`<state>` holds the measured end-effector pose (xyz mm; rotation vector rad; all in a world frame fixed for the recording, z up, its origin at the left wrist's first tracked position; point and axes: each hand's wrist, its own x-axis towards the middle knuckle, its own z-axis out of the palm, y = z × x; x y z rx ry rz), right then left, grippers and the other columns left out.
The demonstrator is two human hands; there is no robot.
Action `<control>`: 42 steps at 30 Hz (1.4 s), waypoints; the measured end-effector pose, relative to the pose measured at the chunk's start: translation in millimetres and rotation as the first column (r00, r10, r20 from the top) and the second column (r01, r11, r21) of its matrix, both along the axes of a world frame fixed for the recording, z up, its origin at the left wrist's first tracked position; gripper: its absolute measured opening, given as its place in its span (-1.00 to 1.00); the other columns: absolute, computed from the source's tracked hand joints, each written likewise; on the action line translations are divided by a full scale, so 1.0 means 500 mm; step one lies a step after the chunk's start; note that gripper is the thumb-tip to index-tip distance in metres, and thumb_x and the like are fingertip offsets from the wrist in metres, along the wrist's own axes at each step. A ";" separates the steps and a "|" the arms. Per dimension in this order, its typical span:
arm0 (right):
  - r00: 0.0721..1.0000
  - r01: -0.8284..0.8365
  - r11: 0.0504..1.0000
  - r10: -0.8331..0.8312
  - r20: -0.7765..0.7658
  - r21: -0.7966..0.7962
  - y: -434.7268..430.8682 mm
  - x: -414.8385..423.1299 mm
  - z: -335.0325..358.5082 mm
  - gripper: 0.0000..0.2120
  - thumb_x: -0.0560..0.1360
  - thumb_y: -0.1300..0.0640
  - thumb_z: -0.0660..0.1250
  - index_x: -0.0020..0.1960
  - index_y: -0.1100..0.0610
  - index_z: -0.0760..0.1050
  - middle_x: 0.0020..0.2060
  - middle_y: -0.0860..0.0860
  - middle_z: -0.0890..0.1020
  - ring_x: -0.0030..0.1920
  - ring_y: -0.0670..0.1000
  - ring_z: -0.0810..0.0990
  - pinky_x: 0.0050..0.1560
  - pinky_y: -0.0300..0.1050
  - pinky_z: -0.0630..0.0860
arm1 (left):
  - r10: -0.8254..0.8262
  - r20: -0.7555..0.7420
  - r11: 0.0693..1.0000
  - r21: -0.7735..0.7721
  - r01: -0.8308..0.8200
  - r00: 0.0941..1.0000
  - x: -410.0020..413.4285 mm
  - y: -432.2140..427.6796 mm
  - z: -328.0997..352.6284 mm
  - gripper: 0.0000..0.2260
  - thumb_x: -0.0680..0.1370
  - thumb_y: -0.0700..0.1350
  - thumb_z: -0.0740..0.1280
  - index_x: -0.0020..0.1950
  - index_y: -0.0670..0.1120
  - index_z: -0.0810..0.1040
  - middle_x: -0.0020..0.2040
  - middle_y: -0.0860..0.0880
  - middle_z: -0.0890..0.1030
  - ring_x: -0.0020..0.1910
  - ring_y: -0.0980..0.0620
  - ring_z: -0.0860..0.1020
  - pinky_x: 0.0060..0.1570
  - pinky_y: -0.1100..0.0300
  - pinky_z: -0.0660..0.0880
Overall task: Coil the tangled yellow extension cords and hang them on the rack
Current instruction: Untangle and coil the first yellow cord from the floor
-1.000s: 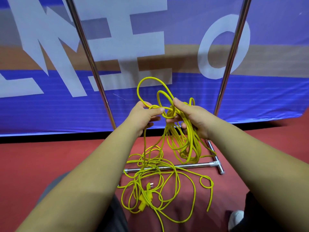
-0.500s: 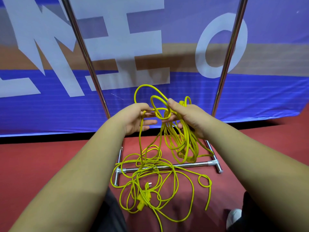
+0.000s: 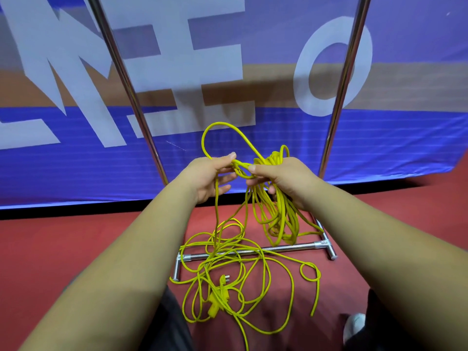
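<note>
While the right hand (image 3: 283, 181) is clamping the coils (image 3: 278, 216), the left hand (image 3: 210, 177) is pinching the cord (image 3: 217, 211) beside them. It is seeming light, limp and snag-prone.

**Both hands hold yellow cord before the rack**

The left hand (image 3: 210, 177) pinches a strand of the yellow extension cord (image 3: 216, 206) between thumb and fingers. From there a loop (image 3: 217, 124) arches up and across to the right hand (image 3: 283, 181). That hand grips a bundle (image 3: 281, 221) of hanging coils, thumb on top.

Below, more cord lies in a loose tangle (image 3: 263, 262) on the red floor (image 3: 50, 249). It crosses the base bar (image 3: 286, 248) of the metal rack (image 3: 326, 245), and a plug (image 3: 225, 279) lies in the middle of it.

Two chrome uprights (image 3: 131, 97) rise left and right of the hands. Behind them stands a blue banner (image 3: 76, 168) with white letters. A white shoe (image 3: 354, 325) shows at near right.
</note>
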<state>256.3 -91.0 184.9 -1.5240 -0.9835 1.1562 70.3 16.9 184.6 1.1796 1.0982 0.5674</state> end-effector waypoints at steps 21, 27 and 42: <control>0.764 0.445 0.893 -0.414 -0.495 -0.060 0.039 0.079 -0.003 -0.83 0.56 0.18 0.35 -0.19 0.04 0.44 -0.49 -0.10 0.34 -0.57 -0.10 0.29 -0.44 -0.23 0.25 | 0.264 -0.644 0.808 0.554 0.200 0.718 -0.062 0.076 -0.034 -0.78 0.55 -0.01 0.48 0.12 -0.07 0.57 -0.14 0.00 0.62 -0.12 -0.05 0.58 -0.15 0.13 0.43; 0.743 0.551 0.832 -0.527 -0.412 -0.071 0.050 0.118 -0.024 -0.87 0.53 0.17 0.40 -0.17 0.09 0.52 -0.44 -0.03 0.38 -0.56 -0.07 0.33 -0.48 -0.24 0.28 | -0.079 -0.792 0.799 0.312 0.514 0.605 -0.062 0.057 -0.045 -0.74 0.44 0.09 0.59 -0.08 -0.07 0.70 -0.25 0.00 0.72 -0.09 -0.09 0.68 -0.03 0.04 0.57; 0.801 0.539 0.820 -0.570 -0.185 -0.192 0.077 0.123 -0.087 -0.66 0.60 -0.07 0.43 -0.22 0.14 0.52 -0.43 0.06 0.48 -0.50 0.03 0.36 -0.41 -0.08 0.32 | 0.086 -0.381 0.576 0.773 0.266 0.921 -0.044 0.019 0.034 -0.86 0.63 -0.14 0.41 0.15 0.05 0.67 -0.17 0.08 0.73 -0.12 0.17 0.69 0.10 0.02 0.63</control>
